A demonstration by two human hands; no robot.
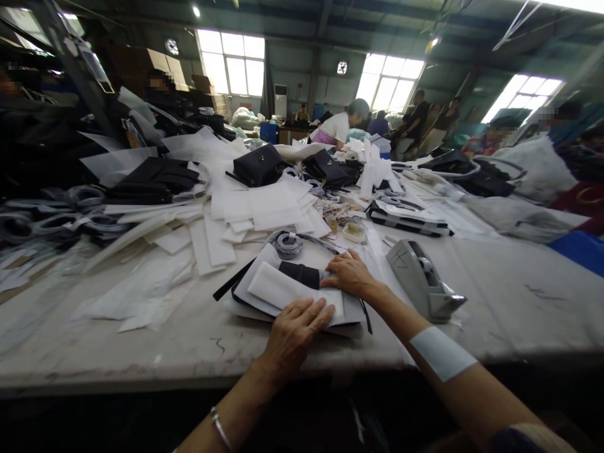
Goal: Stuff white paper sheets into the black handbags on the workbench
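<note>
A flat black bag wrapped in white sheets [349, 306] lies near the table's front edge. On top of it rests a folded white foam piece [274, 288], beside a black strap or flap [300, 274]. My left hand [299, 330] lies with fingers spread over the foam's lower right part. My right hand [348, 274] touches the right end of the black strap and the foam's upper edge, its fingers partly bent and apart. A coiled, wrapped handle [288, 244] sits just behind the bag.
A grey tape dispenser [425, 280] stands right of my right hand. Behind are stacked white sheets [271, 204], black bags [258, 165] and a small plastic box [353, 231]. Wrapped coils [85, 198] lie at left. Several people are farther back, one in a white top [336, 128].
</note>
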